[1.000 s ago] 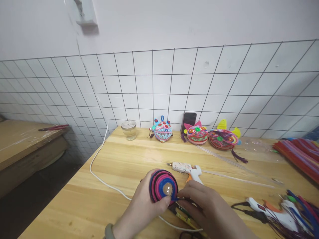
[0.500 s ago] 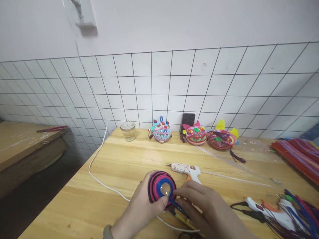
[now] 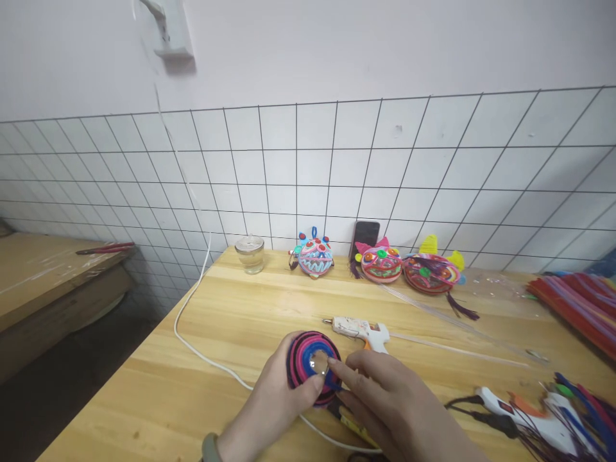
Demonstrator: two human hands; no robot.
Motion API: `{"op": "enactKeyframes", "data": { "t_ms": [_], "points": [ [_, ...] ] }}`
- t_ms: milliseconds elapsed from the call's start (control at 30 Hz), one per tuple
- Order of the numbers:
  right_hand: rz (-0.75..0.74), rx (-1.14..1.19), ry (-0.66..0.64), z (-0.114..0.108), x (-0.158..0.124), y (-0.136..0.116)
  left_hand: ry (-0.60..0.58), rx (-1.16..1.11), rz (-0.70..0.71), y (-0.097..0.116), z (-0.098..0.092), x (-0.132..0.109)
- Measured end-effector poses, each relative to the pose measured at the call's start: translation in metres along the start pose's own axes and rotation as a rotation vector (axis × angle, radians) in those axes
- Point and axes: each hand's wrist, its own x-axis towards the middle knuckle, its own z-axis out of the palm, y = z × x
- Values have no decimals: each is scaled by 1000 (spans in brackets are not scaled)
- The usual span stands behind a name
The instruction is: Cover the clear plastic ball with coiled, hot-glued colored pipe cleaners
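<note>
A round piece (image 3: 299, 360) is covered in coiled fuzzy pipe cleaner, black and pink outside and blue inside, around a shiny bare centre. My left hand (image 3: 276, 401) grips it from the left, thumb on its front near the centre. On the right of the coil, my right hand (image 3: 389, 398) has its fingertips pressed against the blue pipe cleaner (image 3: 333, 384), closed on its loose end. Just beyond my hands lies a white hot glue gun (image 3: 359, 328), nozzle to the left.
Decorated round faces in blue (image 3: 315, 256), pink (image 3: 380, 262) and multicolour (image 3: 430, 273) line the wall. A phone (image 3: 366, 234) leans there; a glass (image 3: 250, 256) stands left. A second glue gun (image 3: 527, 414), pipe cleaners (image 3: 577, 308) and a white cable (image 3: 192, 346) lie around.
My right fingertips have moved slightly left across the coil, to the edge of the shiny centre, following the blue pipe cleaner. My left hand keeps its hold. The view has shifted a little.
</note>
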Motion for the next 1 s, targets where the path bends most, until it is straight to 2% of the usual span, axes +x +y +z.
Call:
{"op": "enactKeyframes", "data": {
  "t_ms": [233, 367, 500, 733, 1000],
  "points": [
    [61, 122, 102, -1, 0, 3, 30, 15, -21, -3, -2, 1],
    [111, 213, 71, -2, 0, 1, 24, -9, -10, -5, -4, 1],
    [224, 251, 54, 4, 0, 0, 40, -8, -22, -6, -3, 1],
    [176, 356, 306, 19, -3, 12, -10, 4, -20, -2, -3, 1],
    [177, 315, 371, 20, -4, 13, -95, 72, 1, 3, -1, -2]
  ]
}}
